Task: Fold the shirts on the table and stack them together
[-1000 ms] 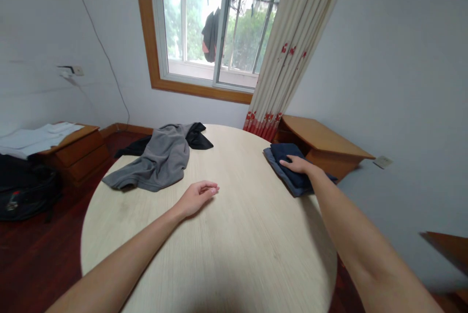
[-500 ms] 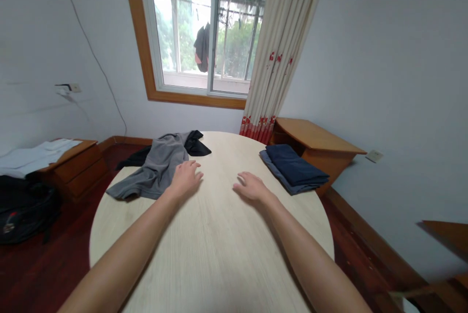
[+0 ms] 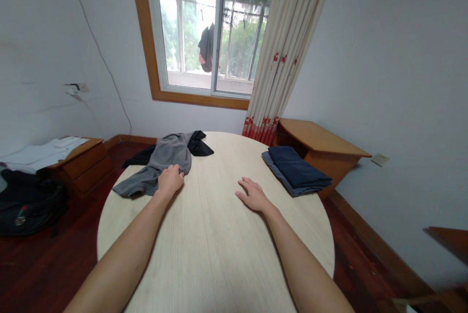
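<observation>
A crumpled grey garment [image 3: 166,149] lies at the left side of the round table [image 3: 215,240], with a black garment [image 3: 199,146] showing beyond and beneath it. My left hand [image 3: 170,180] is closed on the near right edge of the grey cloth, its fingers curled into the fabric. Over the middle right of the tabletop, my right hand [image 3: 254,195] is open, fingers spread, holding nothing. To its right sits a stack of folded dark blue clothes [image 3: 296,169], apart from the hand.
A wooden desk [image 3: 321,137] stands behind the table on the right. On the left are a drawer cabinet [image 3: 86,166] with white papers or cloth on top and a black backpack [image 3: 29,205] on the floor. A curtain [image 3: 281,54] hangs beside the window.
My left hand has moved left and a little down, from beside the grey garment onto its edge, and its fingers have closed. The right hand has barely moved and its fingers are more spread.
</observation>
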Action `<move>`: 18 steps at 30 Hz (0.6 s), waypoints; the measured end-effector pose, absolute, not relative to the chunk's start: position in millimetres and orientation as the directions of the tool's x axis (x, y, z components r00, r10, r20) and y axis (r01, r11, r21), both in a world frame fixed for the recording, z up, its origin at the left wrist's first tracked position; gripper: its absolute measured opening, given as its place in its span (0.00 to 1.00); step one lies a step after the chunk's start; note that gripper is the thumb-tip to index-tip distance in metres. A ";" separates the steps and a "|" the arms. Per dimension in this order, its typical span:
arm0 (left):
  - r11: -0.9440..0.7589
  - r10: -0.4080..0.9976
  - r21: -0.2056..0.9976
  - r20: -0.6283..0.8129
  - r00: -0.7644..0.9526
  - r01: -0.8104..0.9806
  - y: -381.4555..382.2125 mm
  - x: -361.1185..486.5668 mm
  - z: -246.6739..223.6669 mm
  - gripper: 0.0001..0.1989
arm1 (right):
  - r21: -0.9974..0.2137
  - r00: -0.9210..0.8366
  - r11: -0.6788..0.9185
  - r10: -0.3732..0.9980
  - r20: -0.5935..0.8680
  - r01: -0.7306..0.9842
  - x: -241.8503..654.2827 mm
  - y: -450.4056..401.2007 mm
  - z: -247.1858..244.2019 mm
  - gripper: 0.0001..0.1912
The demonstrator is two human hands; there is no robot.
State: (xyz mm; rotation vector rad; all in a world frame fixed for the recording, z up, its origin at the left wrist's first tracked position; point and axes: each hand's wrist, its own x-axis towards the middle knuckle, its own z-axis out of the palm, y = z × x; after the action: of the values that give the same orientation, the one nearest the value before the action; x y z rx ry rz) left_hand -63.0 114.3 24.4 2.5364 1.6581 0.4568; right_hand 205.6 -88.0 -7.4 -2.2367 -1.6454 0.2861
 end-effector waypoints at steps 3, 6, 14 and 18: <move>-0.396 0.914 0.393 0.254 0.316 0.830 119.9 -64.9 26.0 0.15 | -0.396 0.293 -0.256 0.956 0.035 0.882 207.5 -87.8 -7.2 0.32; -0.475 0.876 0.599 0.395 0.278 0.645 118.3 -62.5 28.7 0.14 | -0.402 0.283 -0.249 0.959 0.026 0.881 208.2 -87.7 -6.6 0.32; -0.481 0.871 0.871 0.488 0.061 -0.099 98.9 -39.7 33.1 0.19 | -0.408 0.282 -0.239 0.958 0.046 0.881 205.4 -87.0 -5.9 0.31; -0.156 0.957 0.872 0.249 0.146 -0.464 90.3 -33.0 34.4 0.25 | -0.453 0.293 -0.217 0.950 0.105 0.865 206.9 -85.0 -10.8 0.32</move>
State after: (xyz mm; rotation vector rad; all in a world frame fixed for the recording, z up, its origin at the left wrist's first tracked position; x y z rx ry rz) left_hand -33.0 90.3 34.4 1.0911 0.6108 1.3901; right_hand 206.9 -85.0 -10.8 -2.1414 -1.6226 0.2705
